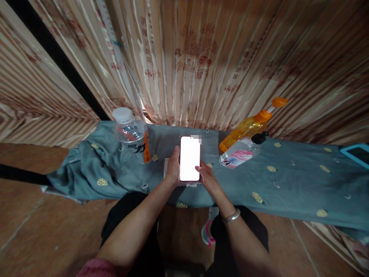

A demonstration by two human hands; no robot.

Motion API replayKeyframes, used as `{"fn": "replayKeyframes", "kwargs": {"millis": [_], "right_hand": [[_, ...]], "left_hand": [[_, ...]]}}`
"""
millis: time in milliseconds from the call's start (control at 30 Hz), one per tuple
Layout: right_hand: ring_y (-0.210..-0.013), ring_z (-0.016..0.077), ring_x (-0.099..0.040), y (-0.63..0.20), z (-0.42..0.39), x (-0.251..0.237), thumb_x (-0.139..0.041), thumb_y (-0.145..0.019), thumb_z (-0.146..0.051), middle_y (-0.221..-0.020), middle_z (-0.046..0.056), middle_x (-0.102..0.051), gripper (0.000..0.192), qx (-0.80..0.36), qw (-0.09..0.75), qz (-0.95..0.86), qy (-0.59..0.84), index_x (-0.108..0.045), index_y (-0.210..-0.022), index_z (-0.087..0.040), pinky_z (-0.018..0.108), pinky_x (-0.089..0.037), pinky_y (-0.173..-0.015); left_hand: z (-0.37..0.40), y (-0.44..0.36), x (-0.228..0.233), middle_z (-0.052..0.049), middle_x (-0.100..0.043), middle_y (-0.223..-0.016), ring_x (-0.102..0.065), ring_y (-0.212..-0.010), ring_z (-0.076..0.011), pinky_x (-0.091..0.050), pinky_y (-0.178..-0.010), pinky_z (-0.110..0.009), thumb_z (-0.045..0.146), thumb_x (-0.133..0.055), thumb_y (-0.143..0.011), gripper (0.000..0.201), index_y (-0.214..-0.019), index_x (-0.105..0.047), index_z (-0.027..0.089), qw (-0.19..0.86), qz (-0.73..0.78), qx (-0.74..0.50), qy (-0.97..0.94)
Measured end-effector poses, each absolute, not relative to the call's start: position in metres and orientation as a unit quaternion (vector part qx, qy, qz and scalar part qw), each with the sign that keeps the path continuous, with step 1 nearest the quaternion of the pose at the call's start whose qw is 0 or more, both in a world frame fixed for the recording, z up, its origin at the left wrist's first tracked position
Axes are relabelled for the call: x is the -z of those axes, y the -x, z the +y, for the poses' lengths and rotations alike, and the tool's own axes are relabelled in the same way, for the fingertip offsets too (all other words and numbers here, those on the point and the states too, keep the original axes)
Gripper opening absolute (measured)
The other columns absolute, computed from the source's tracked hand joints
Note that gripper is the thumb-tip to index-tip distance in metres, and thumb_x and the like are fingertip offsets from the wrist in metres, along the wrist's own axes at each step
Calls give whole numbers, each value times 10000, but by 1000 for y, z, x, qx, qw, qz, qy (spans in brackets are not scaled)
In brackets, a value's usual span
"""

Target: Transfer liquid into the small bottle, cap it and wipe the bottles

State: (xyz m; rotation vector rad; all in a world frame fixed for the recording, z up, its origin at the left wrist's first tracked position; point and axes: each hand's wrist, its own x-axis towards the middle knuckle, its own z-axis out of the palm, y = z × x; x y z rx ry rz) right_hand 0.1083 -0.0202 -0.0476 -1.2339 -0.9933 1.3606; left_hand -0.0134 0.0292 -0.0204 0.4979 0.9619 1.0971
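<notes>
A smartphone (190, 158) with a bright white screen is held upright between my two hands, above the cloth. My left hand (173, 167) grips its left edge, with the thumb along the side and the other fingers hidden behind. On the other edge, my right hand (208, 177) holds the phone's lower right, its thumb tip over the screen. What the screen displays is washed out by glare. Beneath the phone and hands, part of a pale lace-edged cloth or tissue (165, 166) shows.
A clear wide bottle with a white cap (123, 115) stands left on the green patterned cloth (291, 173). To the right are an orange pump bottle (243, 130) and a clear bottle with black pump (238, 157). A blue-edged object (359, 154) lies far right. Curtains (198, 57) hang behind.
</notes>
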Motion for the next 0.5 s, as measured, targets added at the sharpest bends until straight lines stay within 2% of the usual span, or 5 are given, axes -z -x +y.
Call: {"fn": "replayKeyframes", "kwargs": {"millis": [67, 167, 300, 500], "right_hand": [[-959, 303, -702, -108, -21, 50, -586, -794, -452, -1142, 70, -721, 401, -588, 486, -392, 514, -633, -1144, -260, 456, -625, -681], [-843, 286, -716, -108, -23, 50, -594, -802, -451, -1164, 84, -706, 457, -601, 480, -386, 509, -595, -1214, -253, 388, -605, -479], [-765, 246, -726, -107, -25, 49, -596, -815, -415, -1133, 87, -702, 455, -598, 485, -391, 504, -574, -1236, -244, 326, -585, -415], [-489, 180, -689, -106, -26, 46, -562, -852, -398, -867, 15, -722, 475, -624, 465, -395, 487, -477, -1299, -262, 276, -541, -368]], "left_hand": [[29, 14, 20, -95, -794, -860, -754, -714, -243, -589, -642, -316, 686, -605, -816, 569, -941, -730, 144, 719, 433, -493, -228], [28, 13, 18, -94, -784, -806, -741, -663, -239, -581, -621, -318, 707, -603, -801, 600, -928, -730, 135, 720, 434, -489, -230], [28, 13, 17, -87, -770, -756, -726, -621, -238, -569, -589, -320, 722, -604, -790, 616, -916, -726, 132, 722, 438, -486, -226], [28, 16, 19, -84, -745, -690, -674, -508, -213, -495, -473, -285, 761, -581, -775, 665, -910, -717, 125, 729, 438, -467, -243]]}}
